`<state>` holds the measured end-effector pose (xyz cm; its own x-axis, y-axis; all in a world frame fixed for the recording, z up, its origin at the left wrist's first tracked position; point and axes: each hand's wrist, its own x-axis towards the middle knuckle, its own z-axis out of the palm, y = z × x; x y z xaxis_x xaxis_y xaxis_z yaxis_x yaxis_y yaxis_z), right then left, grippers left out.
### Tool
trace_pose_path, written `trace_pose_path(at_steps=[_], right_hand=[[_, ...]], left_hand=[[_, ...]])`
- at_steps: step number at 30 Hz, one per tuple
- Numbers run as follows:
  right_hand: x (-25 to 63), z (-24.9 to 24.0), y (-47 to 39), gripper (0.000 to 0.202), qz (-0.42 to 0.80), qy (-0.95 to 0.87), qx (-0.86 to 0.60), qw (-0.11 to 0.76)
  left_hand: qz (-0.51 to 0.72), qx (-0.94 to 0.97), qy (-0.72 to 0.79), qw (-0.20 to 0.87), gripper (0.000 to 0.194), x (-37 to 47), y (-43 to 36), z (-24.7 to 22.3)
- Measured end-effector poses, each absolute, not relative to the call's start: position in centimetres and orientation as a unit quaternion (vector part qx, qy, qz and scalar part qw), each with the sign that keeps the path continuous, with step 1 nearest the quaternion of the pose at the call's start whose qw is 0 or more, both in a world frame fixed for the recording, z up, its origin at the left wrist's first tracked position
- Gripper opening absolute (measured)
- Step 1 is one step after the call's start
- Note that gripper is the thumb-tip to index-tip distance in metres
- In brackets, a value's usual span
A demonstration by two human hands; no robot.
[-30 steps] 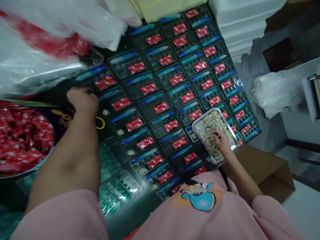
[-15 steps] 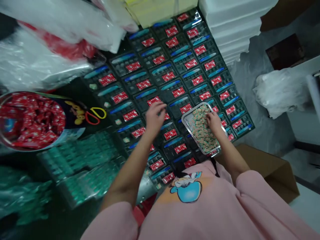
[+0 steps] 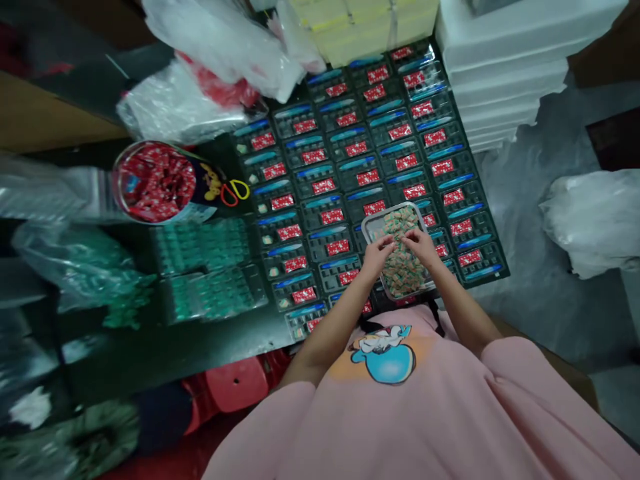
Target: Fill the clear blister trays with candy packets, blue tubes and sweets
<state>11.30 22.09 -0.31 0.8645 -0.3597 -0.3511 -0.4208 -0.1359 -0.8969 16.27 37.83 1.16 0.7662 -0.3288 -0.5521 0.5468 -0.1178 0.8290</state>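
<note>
A metal tray full of small tan-and-green pieces lies over the black compartment trays close to my body. My left hand is above its left side, thumb and fingertips drawn together. Over the same heap, my right hand has its fingers closed in a pinch. Whatever either hand holds is too small to make out. Around the metal tray, rows of black compartment trays each hold a blue pen and a red patterned packet. Small pale pieces sit in the leftmost column.
At the left stand a round tub of red packets and scissors with red and yellow handles. Bagged green pieces lie nearer. White foam stacks and a yellow stack stand behind. A red stool is below the table edge.
My left hand has come right, from over the compartment trays to the metal tray. My right hand stays over the pieces. The view has shifted, showing more of the left side.
</note>
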Motion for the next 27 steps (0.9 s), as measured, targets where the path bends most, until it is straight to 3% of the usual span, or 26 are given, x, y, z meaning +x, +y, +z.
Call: trace_pose_path(at_steps=[7,14,27], right_hand=[[10.6,0.8,22.9,0.029,0.071,0.189,-0.69,0.695],[10.1,0.3,22.2,0.037,0.071,0.21,-0.649,0.728],[7.7,-2.4,24.0,0.025,0.082,0.242,-0.652,0.714]], left_hand=[[-0.327,0.638,0.12,0.687,0.015,15.3,36.9,1.4],[-0.321,0.57,0.239,0.718,0.022,15.2,37.2,1.0],[-0.357,0.613,0.182,0.681,0.029,12.1,38.1,-0.9]])
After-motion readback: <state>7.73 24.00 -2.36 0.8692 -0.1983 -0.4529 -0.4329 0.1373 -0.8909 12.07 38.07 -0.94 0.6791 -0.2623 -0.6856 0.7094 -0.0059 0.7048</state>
